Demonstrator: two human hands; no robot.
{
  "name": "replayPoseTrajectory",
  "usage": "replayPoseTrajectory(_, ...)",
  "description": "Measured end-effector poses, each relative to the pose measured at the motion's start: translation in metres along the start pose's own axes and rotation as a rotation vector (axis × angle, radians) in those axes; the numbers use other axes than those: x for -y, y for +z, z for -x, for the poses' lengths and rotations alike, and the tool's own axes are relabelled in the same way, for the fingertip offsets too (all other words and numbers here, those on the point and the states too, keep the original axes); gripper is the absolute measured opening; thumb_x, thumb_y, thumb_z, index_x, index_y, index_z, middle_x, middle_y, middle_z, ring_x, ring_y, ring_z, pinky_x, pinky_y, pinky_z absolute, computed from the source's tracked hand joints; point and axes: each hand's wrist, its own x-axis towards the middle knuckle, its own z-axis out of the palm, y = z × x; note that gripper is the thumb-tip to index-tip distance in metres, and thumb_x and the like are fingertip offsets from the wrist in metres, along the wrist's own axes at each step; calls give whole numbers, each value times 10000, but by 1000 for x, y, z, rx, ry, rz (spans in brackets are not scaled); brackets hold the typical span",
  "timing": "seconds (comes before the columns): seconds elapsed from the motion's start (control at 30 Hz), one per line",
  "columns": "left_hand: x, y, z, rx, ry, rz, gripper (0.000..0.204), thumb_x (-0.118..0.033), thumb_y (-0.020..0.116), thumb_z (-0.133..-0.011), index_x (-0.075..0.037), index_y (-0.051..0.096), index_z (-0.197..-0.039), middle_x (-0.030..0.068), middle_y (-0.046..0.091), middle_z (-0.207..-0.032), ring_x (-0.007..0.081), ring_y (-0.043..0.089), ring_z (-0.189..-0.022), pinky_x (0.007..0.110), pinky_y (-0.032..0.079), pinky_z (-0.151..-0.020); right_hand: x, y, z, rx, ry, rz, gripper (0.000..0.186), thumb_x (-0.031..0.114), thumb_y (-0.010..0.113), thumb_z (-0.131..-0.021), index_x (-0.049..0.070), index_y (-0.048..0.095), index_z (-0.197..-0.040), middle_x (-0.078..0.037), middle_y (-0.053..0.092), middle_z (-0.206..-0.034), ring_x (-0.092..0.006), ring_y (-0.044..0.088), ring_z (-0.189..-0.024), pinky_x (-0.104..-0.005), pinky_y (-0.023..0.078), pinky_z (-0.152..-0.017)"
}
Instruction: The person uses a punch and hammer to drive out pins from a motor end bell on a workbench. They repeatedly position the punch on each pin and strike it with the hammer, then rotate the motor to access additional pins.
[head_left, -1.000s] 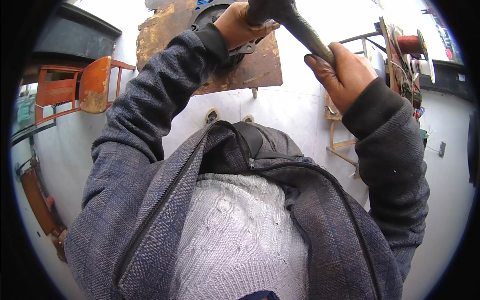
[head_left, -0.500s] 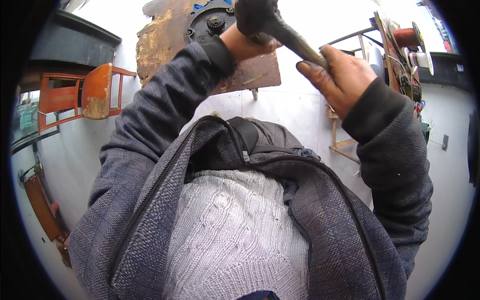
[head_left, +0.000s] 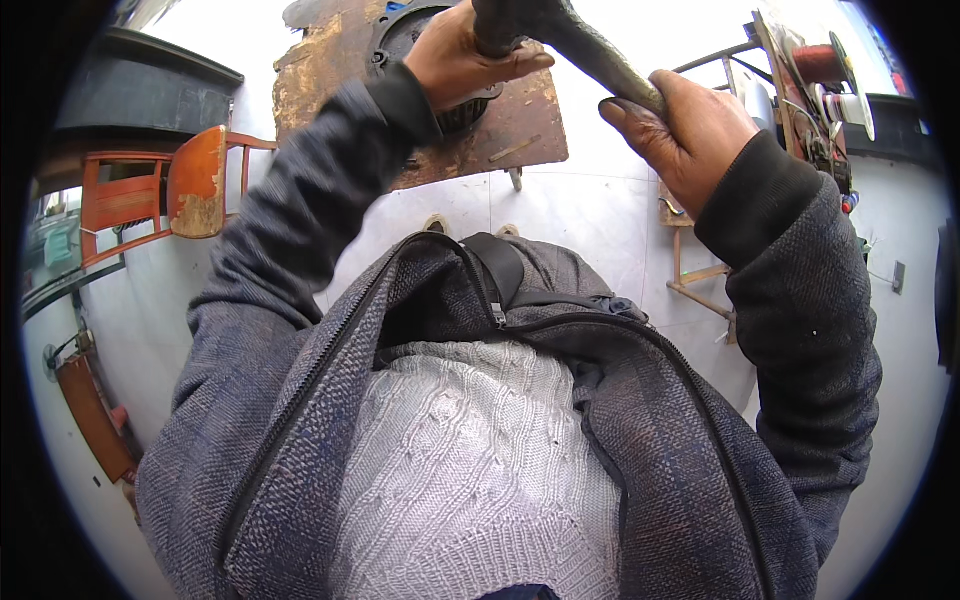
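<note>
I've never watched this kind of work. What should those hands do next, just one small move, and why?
Perhaps the right hand should tilt the hammer-like tool slightly aside. In this view its dark head overlaps the left hand, which in turn covers part of the round metal housing. I cannot tell what, if anything, the left hand holds, so a clearer look seems wise.

Beat-up wooden chair (head_left: 197, 182) is just chilling off left, and a red wire spool (head_left: 820, 64) is sitting right beside a white spool (head_left: 849, 112) over on the right.
</note>
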Motion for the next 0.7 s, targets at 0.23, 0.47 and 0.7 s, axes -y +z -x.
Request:
replayPoseTrajectory(0.23, 25, 7, 20, 126, -43, -288, 324, -235, 855, -872, -64, 707, -1105, 42, 725, -949, 158, 698, -878, 327, 585, -812, 12, -3, -7, 37, -2, 115, 623, 576, 553, -1023, -32, 672, -957, -204, 670, -717, -320, 701, -638, -395, 571, -607)
replayPoseTrajectory(0.47, 21, -16, -9, 277, -128, -165, 81, -16, 649, -957, -62, 651, -891, 6, 649, -754, 126, 626, -709, 292, 521, -653, -11, -12, 14, -189, -61, -41, 701, 655, 498, -1012, -26, 631, -915, -156, 604, -613, -286, 664, -561, -383, 543, -551)
replayPoseTrajectory(0.7, 29, -30, 5, -320, -208, 310, 67, -56, 669, -983, -95, 619, -962, 32, 667, -806, 98, 627, -671, 272, 537, -583, -25, 3, 22, -128, 7, -170, 681, 638, 508, -1021, -25, 630, -924, -111, 578, -583, -239, 623, -516, -381, 516, -521)
